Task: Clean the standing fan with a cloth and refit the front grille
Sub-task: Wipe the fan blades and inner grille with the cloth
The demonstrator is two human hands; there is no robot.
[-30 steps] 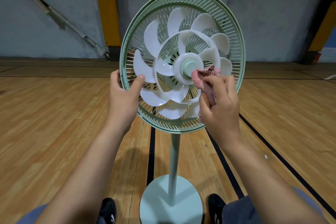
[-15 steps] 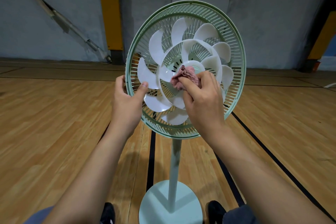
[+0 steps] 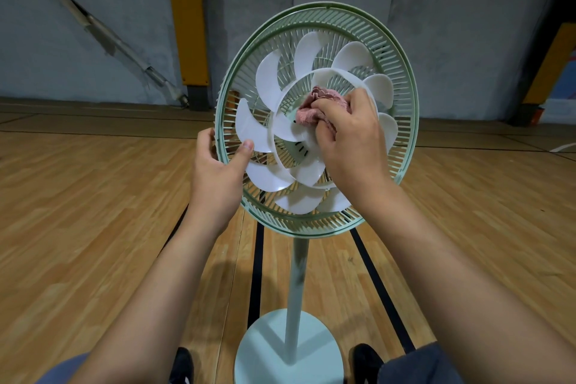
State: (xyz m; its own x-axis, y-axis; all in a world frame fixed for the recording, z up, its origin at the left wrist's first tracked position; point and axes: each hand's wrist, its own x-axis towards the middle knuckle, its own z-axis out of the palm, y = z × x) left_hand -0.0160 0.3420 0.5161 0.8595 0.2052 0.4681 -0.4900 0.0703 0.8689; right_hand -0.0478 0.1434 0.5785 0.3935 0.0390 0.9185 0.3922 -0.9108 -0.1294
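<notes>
Hiding the fan (image 3: 314, 19) hub, right hand (image 3: 352, 140) presses bunched cloth (image 3: 314, 103)

Stood open at the front, the fan's white blades (image 3: 268, 81) bare within the rear grille (image 3: 396, 50). Blocked at centre by right hand (image 3: 352, 140) and cloth (image 3: 314, 103); at left rim by left hand (image 3: 218, 171).

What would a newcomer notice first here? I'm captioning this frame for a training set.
The pale green standing fan fills the centre, its white blades bare with no front grille on. The right hand presses a bunched pink cloth onto the hub, while the left hand grips the guard's left rim. Below, the round base stands on a wooden floor.
</notes>
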